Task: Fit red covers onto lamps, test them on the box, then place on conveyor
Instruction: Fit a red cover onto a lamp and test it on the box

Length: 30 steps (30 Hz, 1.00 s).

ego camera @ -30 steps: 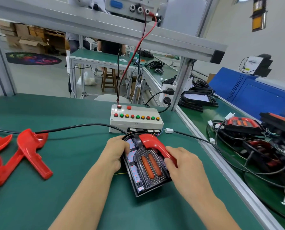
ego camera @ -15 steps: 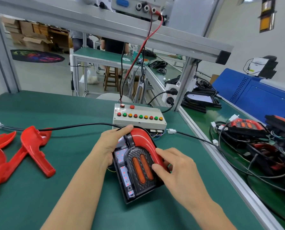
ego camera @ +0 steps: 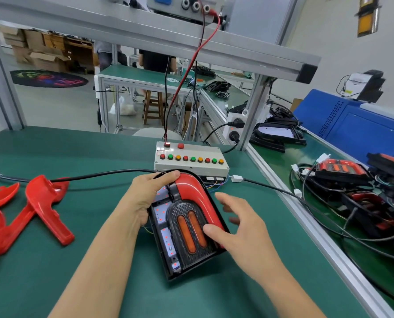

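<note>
A black lamp (ego camera: 187, 232) with two orange ovals lies on the green bench in front of me. A red cover (ego camera: 197, 195) sits along its top and right edge. My left hand (ego camera: 145, 198) grips the lamp's upper left side, fingers curled over the top of the cover. My right hand (ego camera: 242, 228) hovers at the lamp's right edge with fingers spread; its thumb touches the lamp face beside the ovals. The grey test box (ego camera: 191, 167) with coloured buttons stands just behind the lamp. The lamp's lower right edge is hidden by my right hand.
Several spare red covers (ego camera: 44, 203) lie at the left. A black cable (ego camera: 99, 173) crosses the bench; a white connector (ego camera: 236, 179) lies right of the box. Beyond the aluminium rail (ego camera: 306, 223), the conveyor (ego camera: 283, 161) carries lamps (ego camera: 338, 171) and tangled wires.
My right hand has let go of the cover's right limb and opened its fingers. The cover now lies seated along the lamp's edge. My left hand's fingers have slid up over the cover's top.
</note>
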Motion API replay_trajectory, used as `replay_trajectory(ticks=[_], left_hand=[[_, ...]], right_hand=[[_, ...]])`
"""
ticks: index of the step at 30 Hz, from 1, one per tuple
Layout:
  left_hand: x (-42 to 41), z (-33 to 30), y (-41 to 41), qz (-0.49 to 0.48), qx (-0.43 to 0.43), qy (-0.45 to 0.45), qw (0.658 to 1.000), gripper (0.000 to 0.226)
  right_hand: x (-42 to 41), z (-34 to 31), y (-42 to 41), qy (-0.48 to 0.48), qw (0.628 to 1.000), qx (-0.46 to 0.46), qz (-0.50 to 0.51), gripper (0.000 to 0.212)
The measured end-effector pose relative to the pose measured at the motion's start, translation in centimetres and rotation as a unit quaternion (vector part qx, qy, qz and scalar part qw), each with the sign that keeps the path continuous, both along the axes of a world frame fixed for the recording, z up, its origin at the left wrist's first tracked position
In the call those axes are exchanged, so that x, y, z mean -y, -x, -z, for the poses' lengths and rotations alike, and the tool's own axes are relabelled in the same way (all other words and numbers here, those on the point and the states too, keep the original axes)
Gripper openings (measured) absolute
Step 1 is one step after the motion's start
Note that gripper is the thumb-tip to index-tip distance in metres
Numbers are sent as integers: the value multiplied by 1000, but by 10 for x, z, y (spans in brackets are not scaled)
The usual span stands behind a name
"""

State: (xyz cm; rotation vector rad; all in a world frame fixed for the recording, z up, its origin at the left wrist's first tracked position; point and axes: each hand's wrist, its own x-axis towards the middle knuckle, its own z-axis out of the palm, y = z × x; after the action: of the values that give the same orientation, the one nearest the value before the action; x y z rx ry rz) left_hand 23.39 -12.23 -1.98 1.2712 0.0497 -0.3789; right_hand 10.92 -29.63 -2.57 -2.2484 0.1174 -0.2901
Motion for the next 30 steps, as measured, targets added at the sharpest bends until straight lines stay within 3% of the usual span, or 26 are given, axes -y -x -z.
replay_trajectory(ticks=[1, 3, 5, 7, 16, 21, 27, 30], left_hand=[[-1, 0, -1, 2, 0, 0, 1000, 17], [-2, 1, -2, 3, -1, 1, 1000, 18], [-2, 2, -3, 2, -4, -2, 1000, 23], [-3, 3, -4, -7, -13, -1, 1000, 23], [-5, 9, -9, -40, -42, -1, 998, 19], [-5, 11, -15, -72, -37, -1, 997, 15], [-5, 18, -21, -58, -1, -37, 998, 16], [-4, 18, -21, -28, 6, -42, 999, 19]], right_hand=[[2, -2, -3, -86, 994, -69, -22, 58], [6, -2, -8, -219, 961, -150, -81, 43], [8, 0, -13, -277, 943, -161, -95, 34], [8, 2, -17, -311, 933, -161, -85, 39], [6, 7, -33, -330, 925, -173, -74, 35], [5, 9, -36, -337, 925, -167, -56, 17], [7, 4, -39, -304, 930, -195, -71, 41], [-1, -1, -50, -304, 922, -221, -89, 37]])
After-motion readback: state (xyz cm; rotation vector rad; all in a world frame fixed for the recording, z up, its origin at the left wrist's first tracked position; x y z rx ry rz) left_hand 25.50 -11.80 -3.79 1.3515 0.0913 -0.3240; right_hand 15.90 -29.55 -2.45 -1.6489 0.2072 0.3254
